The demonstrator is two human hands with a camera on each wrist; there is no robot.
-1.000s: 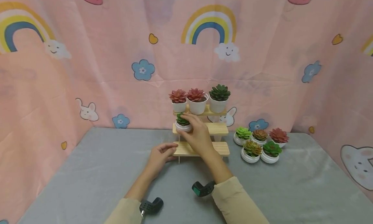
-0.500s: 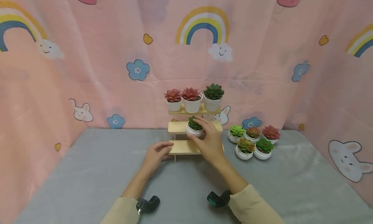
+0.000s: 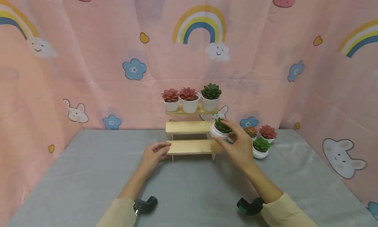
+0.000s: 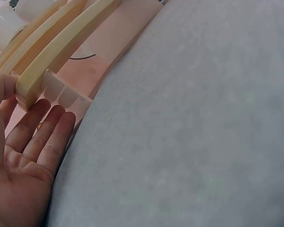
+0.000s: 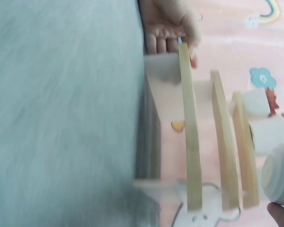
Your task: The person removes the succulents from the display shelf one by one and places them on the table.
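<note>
My right hand (image 3: 240,148) grips a small dark green succulent in a ribbed white pot (image 3: 219,132), thumb low on the pot and fingers by the leaves. In the head view the pot overlaps the right end of the middle step. My left hand (image 3: 152,156) pinches the left end of the lowest step of a three-step wooden plant stand (image 3: 193,147). In the left wrist view the thumb and index finger close on that step's end (image 4: 31,85), with the other fingers (image 4: 47,137) stretched below it. The right wrist view catches the ribbed pot (image 5: 277,175) at its edge.
On the top step stand two pinkish-red succulents (image 3: 189,95) and a dark green one (image 3: 211,92), all in white pots. Several potted succulents sit on the grey cloth to the right, among them a green one (image 3: 261,145) and a red one (image 3: 267,132). Behind hangs a pink curtain (image 3: 165,59).
My right hand has carried the dark green succulent rightward along the middle step, from its left end to its right end. My left hand stays at the lowest step's end.
</note>
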